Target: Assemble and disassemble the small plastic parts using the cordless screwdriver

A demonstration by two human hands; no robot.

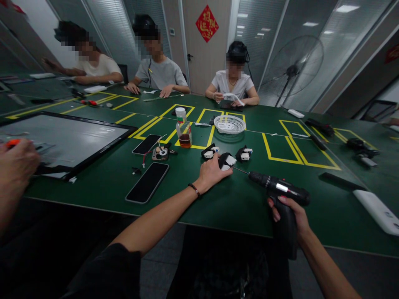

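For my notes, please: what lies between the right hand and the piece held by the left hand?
In the head view, the black drill, gripped by the right hand, spans that stretch; its thin bit points toward the black-and-white piece.

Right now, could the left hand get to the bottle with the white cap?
Probably yes, if the left hand lets go of the black-and-white piece. The bottle stands beyond the hand, to its left, and nothing tall seems to block the way.
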